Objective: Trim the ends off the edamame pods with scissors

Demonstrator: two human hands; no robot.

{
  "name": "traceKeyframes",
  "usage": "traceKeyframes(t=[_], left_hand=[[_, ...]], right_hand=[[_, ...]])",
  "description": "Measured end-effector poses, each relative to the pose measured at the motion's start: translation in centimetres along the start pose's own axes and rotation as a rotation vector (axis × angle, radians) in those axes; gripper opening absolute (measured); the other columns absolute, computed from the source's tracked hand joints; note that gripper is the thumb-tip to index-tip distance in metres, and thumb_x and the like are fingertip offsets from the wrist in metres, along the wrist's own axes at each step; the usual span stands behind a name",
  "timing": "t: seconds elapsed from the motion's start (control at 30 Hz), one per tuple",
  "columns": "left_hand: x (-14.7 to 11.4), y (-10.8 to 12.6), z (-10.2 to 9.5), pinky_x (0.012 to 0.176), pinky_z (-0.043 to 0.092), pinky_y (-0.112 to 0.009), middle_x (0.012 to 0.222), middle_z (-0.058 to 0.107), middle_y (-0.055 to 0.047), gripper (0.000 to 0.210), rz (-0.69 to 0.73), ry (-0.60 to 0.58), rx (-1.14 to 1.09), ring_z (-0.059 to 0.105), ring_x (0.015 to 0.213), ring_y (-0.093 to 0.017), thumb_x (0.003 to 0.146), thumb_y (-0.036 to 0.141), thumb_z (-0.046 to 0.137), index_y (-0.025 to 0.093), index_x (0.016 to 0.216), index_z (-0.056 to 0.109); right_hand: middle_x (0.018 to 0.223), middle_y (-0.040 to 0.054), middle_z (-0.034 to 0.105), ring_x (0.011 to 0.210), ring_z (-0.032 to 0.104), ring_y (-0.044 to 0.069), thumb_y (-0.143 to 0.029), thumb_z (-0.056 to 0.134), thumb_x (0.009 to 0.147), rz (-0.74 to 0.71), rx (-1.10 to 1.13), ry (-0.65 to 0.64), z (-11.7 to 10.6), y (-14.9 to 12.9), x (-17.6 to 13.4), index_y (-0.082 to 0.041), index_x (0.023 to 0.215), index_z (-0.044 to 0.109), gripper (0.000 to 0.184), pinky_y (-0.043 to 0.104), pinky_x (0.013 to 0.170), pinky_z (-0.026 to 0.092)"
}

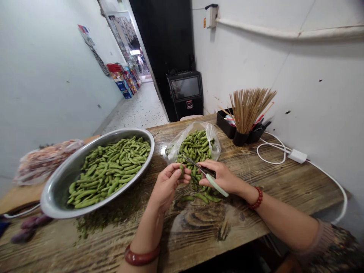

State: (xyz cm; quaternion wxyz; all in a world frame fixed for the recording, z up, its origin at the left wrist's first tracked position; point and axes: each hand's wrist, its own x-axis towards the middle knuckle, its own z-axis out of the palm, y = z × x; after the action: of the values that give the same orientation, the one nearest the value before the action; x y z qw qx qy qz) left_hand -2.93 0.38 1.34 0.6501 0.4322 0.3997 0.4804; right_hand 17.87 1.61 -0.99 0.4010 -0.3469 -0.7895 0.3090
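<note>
Pinching a green pod (182, 171), long axis roughly upright, left hand (170, 182); gripping scissors (217, 185), pointing forward-left, right hand (224, 176)

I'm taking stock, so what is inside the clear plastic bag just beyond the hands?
A heap of curved green bean pods shows inside the clear plastic bag. Whatever lies beneath the top layer is covered, and so is the bag's bottom.

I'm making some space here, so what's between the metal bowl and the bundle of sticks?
In the head view, a clear plastic bag of green pods lies between the bowl and the sticks.
</note>
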Motion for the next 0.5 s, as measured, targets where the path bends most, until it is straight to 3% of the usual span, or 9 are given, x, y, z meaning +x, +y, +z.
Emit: traceKeyframes(t=[0.27,0.37,0.5], left_hand=[[0.15,-0.17,-0.33,0.068,0.053,-0.030,0.083,0.071,-0.006,0.023,0.012,0.083,0.044,0.068,0.071,-0.018,0.073,0.026,0.072,0.016,0.085,0.055],[0.27,-0.30,-0.47,0.066,0.051,-0.027,0.072,0.069,-0.002,0.026,0.054,0.152,0.080,0.067,0.065,-0.015,0.069,0.025,0.075,0.016,0.087,0.058],[0.38,-0.36,-0.59,0.067,0.050,-0.025,0.073,0.070,-0.003,0.027,0.061,0.220,0.095,0.065,0.064,-0.013,0.067,0.026,0.076,0.013,0.089,0.065]], right_hand=[[0.094,0.0070,0.061,0.082,0.059,0.019,-0.031,0.073,0.074,-0.039,-0.056,-0.016,0.31,0.18,-0.26,-0.017,0.119,0.058,0.049,0.031,0.075,0.049],[0.093,0.0061,0.061,0.081,0.058,0.018,-0.031,0.073,0.075,-0.027,-0.075,-0.014,0.29,0.22,-0.27,-0.017,0.119,0.058,0.049,0.031,0.074,0.049],[0.093,0.0065,0.061,0.080,0.058,0.018,-0.031,0.073,0.075,-0.020,-0.089,-0.047,0.21,0.20,-0.28,-0.015,0.119,0.058,0.049,0.030,0.074,0.048]])
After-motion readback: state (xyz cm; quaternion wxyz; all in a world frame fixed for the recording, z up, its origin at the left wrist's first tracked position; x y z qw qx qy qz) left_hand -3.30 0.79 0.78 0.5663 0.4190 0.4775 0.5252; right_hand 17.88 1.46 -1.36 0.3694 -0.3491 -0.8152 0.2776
